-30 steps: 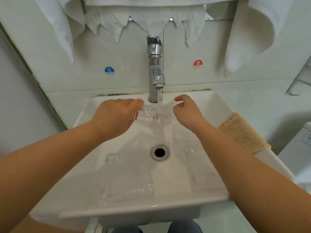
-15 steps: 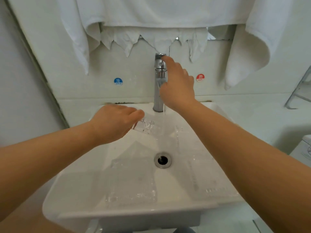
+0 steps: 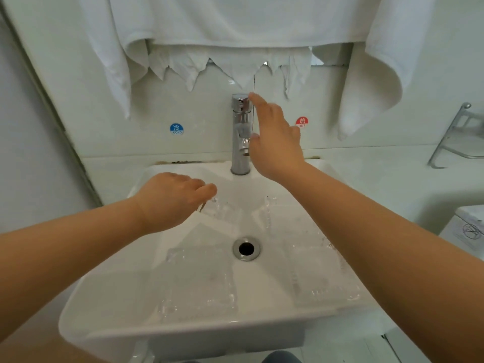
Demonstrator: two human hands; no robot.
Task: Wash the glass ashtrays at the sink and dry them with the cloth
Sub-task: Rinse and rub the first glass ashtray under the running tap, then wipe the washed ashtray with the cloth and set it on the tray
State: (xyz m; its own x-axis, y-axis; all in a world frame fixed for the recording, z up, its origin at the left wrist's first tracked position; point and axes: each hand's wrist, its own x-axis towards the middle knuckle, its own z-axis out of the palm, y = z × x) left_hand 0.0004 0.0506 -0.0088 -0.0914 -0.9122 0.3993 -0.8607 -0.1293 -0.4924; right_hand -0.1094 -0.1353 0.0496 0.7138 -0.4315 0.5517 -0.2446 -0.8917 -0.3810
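Note:
My left hand point(image 3: 170, 200) holds a clear glass ashtray point(image 3: 225, 209) by its left edge over the back of the white sink point(image 3: 157, 328). Below the chrome faucet point(image 3: 241, 132) the ashtray's right side shows at the basin wall. My right hand point(image 3: 275, 142) is raised beside the faucet with straight fingers, the fingertips at the lever on top. No water stream is visible. Two more glass ashtrays lie in the basin, one front left point(image 3: 199, 281) and one front right point(image 3: 324, 276). The drying cloth is hidden from view.
The drain point(image 3: 246, 248) sits mid-basin. White towels point(image 3: 235, 27) hang on the wall above the faucet, with a blue cold sticker point(image 3: 176, 128) and a red hot sticker point(image 3: 301, 122) below them. At right are a metal rack point(image 3: 458, 137) and a white appliance point(image 3: 468, 231).
My right hand let go of the ashtray, rose to the faucet's top and now sits open beside it. The water stream has stopped. My left hand still holds the ashtray.

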